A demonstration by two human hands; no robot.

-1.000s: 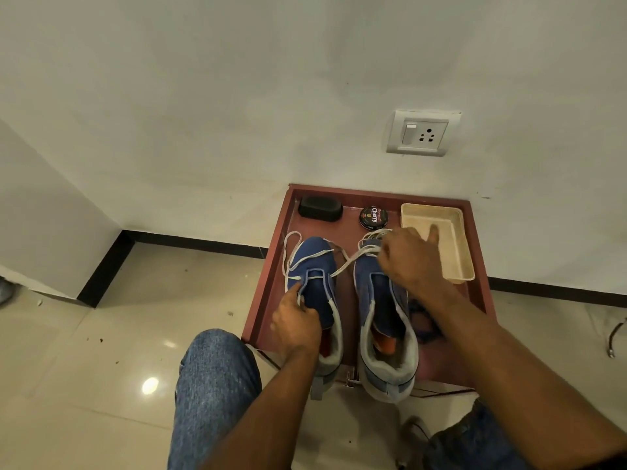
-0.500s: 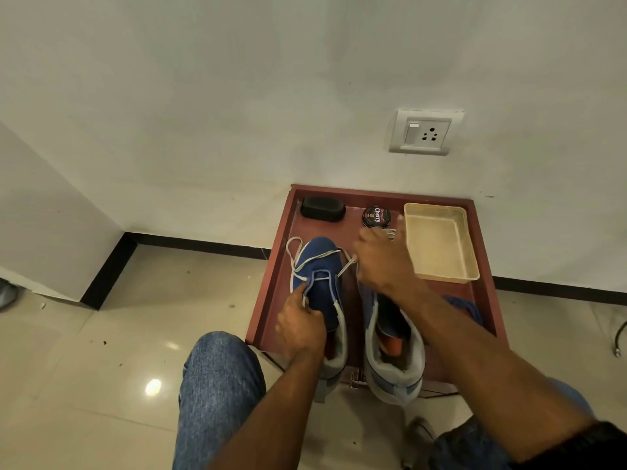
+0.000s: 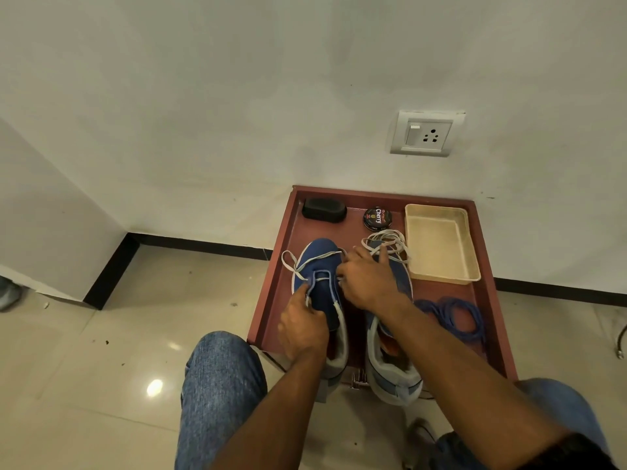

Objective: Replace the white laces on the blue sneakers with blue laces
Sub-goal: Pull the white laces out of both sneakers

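Two blue sneakers stand side by side in a red-brown tray [image 3: 274, 293], toes toward the wall. The left sneaker [image 3: 319, 266] still carries a loosened white lace [image 3: 291, 262] across its toe. My left hand [image 3: 302, 327] grips this shoe at its tongue and left eyelets. My right hand [image 3: 368, 283] reaches across the right sneaker [image 3: 390, 374] to the left shoe's right eyelets, fingertips at the lace; whether it pinches the lace is hidden. A bundled white lace [image 3: 386, 240] lies at the right shoe's toe. Blue laces [image 3: 451, 317] lie coiled on the tray's right side.
At the tray's back stand a black brush block [image 3: 324, 210], a round polish tin [image 3: 377, 218] and a cream plastic tub [image 3: 441, 245]. The wall with a socket [image 3: 426, 133] rises right behind. My knees in jeans [image 3: 220, 385] flank the tray on a tiled floor.
My right hand has left the lace bundle by the cream tub and moved left and nearer, onto the left sneaker's lacing. The left hand has kept its hold.
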